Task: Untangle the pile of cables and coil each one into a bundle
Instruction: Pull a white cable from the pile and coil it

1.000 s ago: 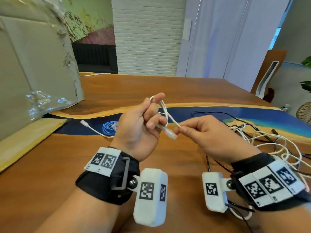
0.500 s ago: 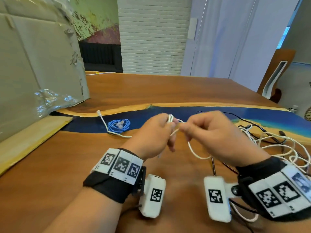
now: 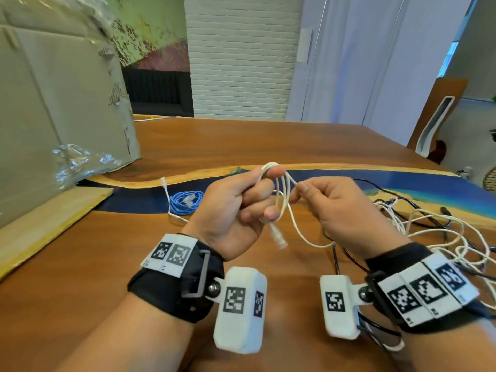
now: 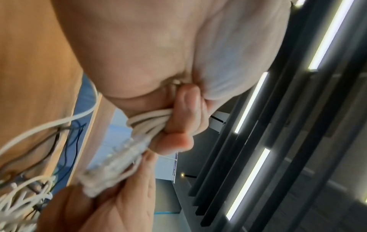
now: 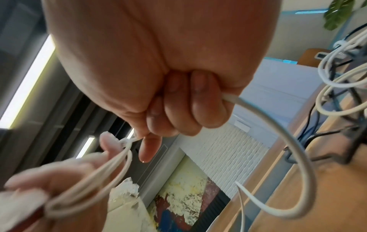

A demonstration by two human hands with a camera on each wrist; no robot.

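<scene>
Hands meet above the table: left hand [image 3: 236, 208] grips white cable [image 3: 284, 200] loops upright; right hand [image 3: 335, 208], just beside, pinches the strand trailing right toward the tangled pile [image 3: 440, 232].

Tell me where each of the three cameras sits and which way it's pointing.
Head: worn on the head, looking down at the table; both forearms, left hand and right hand show.
Left wrist: under the left palm, looking along the fingers toward the ceiling.
Right wrist: under the right palm, along its fingers.
All three share the white cable.
</scene>
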